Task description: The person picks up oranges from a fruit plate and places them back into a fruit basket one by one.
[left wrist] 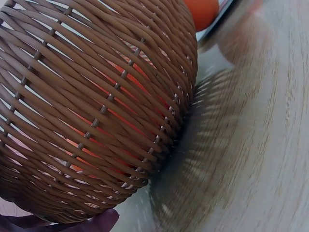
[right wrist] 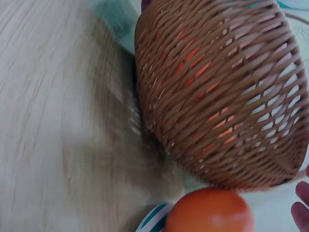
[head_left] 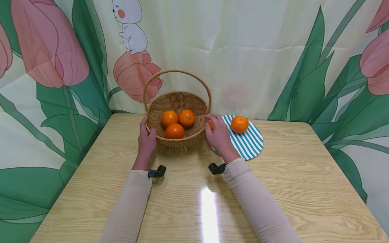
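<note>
A wicker basket (head_left: 179,143) with a tall arched handle stands at the back of the table, with 3 oranges (head_left: 175,131) inside. My left hand (head_left: 147,141) grips its left rim; in the left wrist view, fingertips (left wrist: 104,221) show against the woven side. At the right rim my right hand (head_left: 220,135) holds on, its index finger over the edge. In the right wrist view only a few fingertips (right wrist: 301,208) show, beside the rim. Whether the basket's base touches the table is unclear.
Right of the basket lies a flat round green-and-white striped plate or mat (head_left: 253,143). One orange (head_left: 239,125) sits on it; another orange (right wrist: 210,212) is partly hidden by my right hand in the head view. A printed curtain (head_left: 243,74) hangs behind the wooden table (head_left: 288,189).
</note>
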`<state>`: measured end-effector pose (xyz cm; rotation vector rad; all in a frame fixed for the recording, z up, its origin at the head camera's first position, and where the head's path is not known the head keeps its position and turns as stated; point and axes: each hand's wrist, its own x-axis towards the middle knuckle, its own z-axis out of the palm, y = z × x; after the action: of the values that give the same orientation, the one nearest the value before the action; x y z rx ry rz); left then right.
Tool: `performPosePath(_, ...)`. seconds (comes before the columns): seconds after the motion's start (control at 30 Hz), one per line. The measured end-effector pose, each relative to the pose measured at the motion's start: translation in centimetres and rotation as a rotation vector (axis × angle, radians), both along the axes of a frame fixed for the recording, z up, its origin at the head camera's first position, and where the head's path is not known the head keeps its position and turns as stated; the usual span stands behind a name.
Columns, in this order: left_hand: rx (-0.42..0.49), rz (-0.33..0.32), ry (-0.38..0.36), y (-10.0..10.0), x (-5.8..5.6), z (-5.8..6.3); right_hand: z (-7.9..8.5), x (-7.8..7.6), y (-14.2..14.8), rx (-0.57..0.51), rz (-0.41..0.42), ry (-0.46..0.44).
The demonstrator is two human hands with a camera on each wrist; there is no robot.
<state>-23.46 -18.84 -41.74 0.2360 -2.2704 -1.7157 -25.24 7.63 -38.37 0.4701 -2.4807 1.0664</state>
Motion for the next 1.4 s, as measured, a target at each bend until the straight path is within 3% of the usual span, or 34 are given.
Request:
performPosePath(0.2,-0.008,0.009,0.003,0.0,0.0,0.1,-0.8,-0.3,0.8,-0.018,-0.054,-0.023)
performPosePath(0.63,0.005,0.005,-0.001,0.1,0.0,0.0,-2.4,-1.3,1.5,0.02,-0.105,-0.18)
performPosePath(1.1,-0.003,0.013,-0.002,0.1,0.0,-0.3,-3.7,-2.3,2.1,0.101,-0.1,-0.27)
performPosePath(1.4,-0.001,0.013,-0.011,0.1,0.0,-0.1,-4.4,-2.9,2.5,0.121,-0.051,-0.315)
